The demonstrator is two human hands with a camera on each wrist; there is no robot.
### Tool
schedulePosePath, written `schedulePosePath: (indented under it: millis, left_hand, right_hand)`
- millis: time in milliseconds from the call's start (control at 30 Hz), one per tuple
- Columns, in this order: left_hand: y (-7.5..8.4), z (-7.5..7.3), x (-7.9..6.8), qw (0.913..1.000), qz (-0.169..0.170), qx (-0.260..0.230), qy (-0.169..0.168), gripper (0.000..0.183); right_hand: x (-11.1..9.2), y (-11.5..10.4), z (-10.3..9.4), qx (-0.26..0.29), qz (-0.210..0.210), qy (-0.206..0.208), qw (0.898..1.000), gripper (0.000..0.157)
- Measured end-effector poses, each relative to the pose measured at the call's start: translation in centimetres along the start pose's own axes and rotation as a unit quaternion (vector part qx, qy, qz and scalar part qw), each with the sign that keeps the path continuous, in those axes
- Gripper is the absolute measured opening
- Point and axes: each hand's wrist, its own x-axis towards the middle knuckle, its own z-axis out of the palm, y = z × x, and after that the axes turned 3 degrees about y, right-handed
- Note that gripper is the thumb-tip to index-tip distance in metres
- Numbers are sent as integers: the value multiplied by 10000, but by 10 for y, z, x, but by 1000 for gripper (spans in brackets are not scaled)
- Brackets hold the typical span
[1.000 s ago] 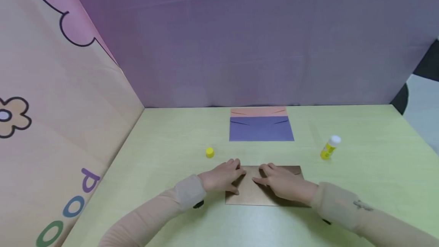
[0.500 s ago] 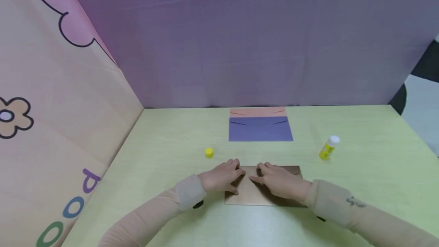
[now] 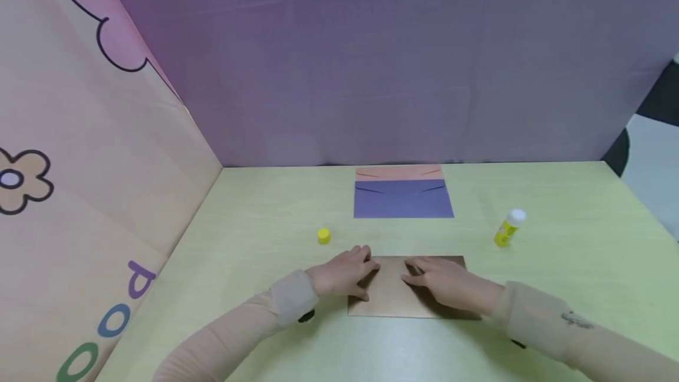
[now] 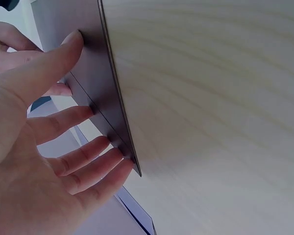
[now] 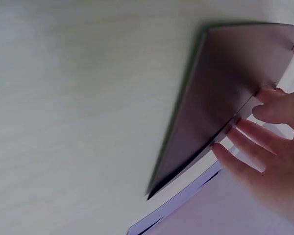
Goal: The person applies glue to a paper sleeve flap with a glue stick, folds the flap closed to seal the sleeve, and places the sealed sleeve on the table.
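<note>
A brown envelope (image 3: 384, 299) lies flat on the table in the head view, its long side toward me. On its left end rests my left hand (image 3: 342, 273), with thumb and fingertips pressing the paper. Its spread fingers touch the strip along the flap line in the left wrist view. My right hand (image 3: 448, 283) touches the envelope right of the middle. In the right wrist view its fingertips (image 5: 218, 149) press along the envelope's far edge, and the flap edge gapes slightly toward the corner. Neither hand grips anything.
Behind the brown envelope lie a purple envelope (image 3: 403, 202) and a pink envelope (image 3: 398, 173), overlapping. A yellow cap (image 3: 324, 236) sits at the left. A yellow glue stick (image 3: 508, 230) with a white end stands at the right. Partitions border the table's back and left.
My right hand slid a little left along the envelope, then back right, ending slightly right of where it was. My left hand has stayed in place.
</note>
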Motion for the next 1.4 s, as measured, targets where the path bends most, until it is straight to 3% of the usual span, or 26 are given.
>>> schedulePosePath:
  millis: [833,1200,1400]
  left_hand:
    - [0,2,-1,10000,-60,-72,-17,62]
    - [8,2,-5,9987,-130,489,-20,51]
    - [4,-3,-8,9996,-87,157,211,36]
  right_hand:
    - [-29,20,-1,-221,328,270,9989,45]
    - [-32,16,3,-505,53,734,9960,36]
    - [-33,17,-2,103,241,906,9955,29]
